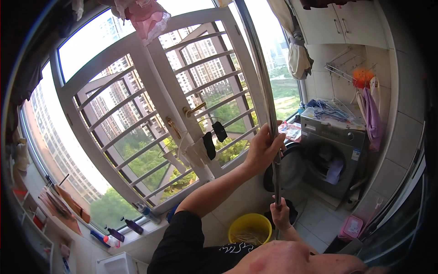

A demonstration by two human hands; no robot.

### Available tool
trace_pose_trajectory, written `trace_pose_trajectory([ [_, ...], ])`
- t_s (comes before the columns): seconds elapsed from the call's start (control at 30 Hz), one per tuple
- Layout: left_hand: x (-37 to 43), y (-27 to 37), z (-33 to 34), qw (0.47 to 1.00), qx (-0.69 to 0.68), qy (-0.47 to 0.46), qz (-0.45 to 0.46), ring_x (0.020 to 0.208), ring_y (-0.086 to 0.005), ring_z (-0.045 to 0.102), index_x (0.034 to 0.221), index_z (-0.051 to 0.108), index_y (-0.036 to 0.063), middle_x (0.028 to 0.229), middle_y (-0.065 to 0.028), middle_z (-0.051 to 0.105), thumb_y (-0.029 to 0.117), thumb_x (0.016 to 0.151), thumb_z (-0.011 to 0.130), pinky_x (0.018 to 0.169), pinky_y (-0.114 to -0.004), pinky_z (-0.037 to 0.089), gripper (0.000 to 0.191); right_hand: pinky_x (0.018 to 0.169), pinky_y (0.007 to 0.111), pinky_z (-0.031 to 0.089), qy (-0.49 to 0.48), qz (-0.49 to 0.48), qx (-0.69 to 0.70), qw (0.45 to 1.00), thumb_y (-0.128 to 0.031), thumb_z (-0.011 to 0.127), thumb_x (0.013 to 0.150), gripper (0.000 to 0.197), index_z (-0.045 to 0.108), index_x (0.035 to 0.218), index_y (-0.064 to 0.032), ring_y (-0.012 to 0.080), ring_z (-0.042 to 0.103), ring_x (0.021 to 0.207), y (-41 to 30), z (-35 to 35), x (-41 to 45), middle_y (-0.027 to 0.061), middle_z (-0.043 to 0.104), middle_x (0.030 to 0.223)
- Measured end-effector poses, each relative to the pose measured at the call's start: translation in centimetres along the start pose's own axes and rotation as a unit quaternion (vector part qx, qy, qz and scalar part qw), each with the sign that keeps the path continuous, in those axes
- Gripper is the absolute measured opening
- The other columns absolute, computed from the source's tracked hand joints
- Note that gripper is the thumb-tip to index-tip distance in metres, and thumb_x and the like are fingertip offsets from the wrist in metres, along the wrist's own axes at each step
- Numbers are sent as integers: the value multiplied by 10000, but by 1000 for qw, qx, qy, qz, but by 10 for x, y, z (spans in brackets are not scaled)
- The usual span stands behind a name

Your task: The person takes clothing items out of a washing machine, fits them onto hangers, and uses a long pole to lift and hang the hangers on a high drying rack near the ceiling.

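A long metal pole (259, 51) runs from the top of the view down past my chest. My left hand (262, 149) grips it at about mid-height, the fingers wrapped around the shaft. Lower down, my right hand (281, 215) is closed around the same pole near a joint where the tube narrows. The pole's upper end lies beyond the picture's edge. Behind the pole stands a grey front-loading washing machine (330, 137), its round door (291, 166) swung open. A lavender cloth (333, 172) hangs out of the drum.
Barred window casements (150, 92) fill the left and middle; dark socks (209, 145) hang before them. A yellow bucket (249, 220) sits on the floor by my right arm. Pump bottles (132, 226) line the sill. Pink clothing (147, 19) hangs overhead. Hangers (330, 111) lie on the washer.
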State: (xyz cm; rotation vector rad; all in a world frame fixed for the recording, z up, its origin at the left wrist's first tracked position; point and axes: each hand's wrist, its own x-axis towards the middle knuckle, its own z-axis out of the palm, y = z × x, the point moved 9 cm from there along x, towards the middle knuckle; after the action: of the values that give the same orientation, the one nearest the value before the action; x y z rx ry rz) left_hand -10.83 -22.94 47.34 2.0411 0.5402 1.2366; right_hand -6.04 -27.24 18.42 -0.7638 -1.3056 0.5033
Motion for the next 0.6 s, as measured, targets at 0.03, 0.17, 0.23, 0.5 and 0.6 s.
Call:
trace_pose_trajectory([
  [0.03,6,-3,5,1000,-6,-22,20,678,-120,610,1313,370,-7,766,-92,622,82,948,503,578,-240,481,399,573,227,413,1,2,0,1000,-130,584,911,329,472,1200,-19,66,479,608,4,-4,6,8,525,709],
  [0.17,25,-4,-3,994,31,-34,103,658,-111,603,1350,333,28,821,-100,641,141,908,599,558,-262,476,528,513,223,404,-65,42,78,994,-148,552,938,277,443,1170,-42,62,477,547,3,3,40,5,513,693],
  [0.23,34,-3,-2,991,65,-56,98,724,-90,583,1377,276,-16,888,-100,640,86,925,555,568,-219,458,541,412,181,350,-92,42,161,982,-161,477,975,224,383,1161,-76,37,399,456,-8,1,63,-8,475,693],
  [0.5,76,-17,-9,992,-27,-103,65,706,-118,600,1302,399,-36,844,-104,655,179,982,420,623,-259,493,386,404,183,351,-171,115,289,935,-215,430,998,211,376,1167,-100,36,397,440,-20,19,118,43,521,762],
  [0.6,101,-12,-17,997,7,-47,65,612,-84,538,1238,493,-32,757,-74,654,204,980,433,563,-244,433,354,401,184,345,-199,96,325,920,-225,394,1009,209,372,1175,-99,39,385,428,-21,21,146,49,504,757],
])
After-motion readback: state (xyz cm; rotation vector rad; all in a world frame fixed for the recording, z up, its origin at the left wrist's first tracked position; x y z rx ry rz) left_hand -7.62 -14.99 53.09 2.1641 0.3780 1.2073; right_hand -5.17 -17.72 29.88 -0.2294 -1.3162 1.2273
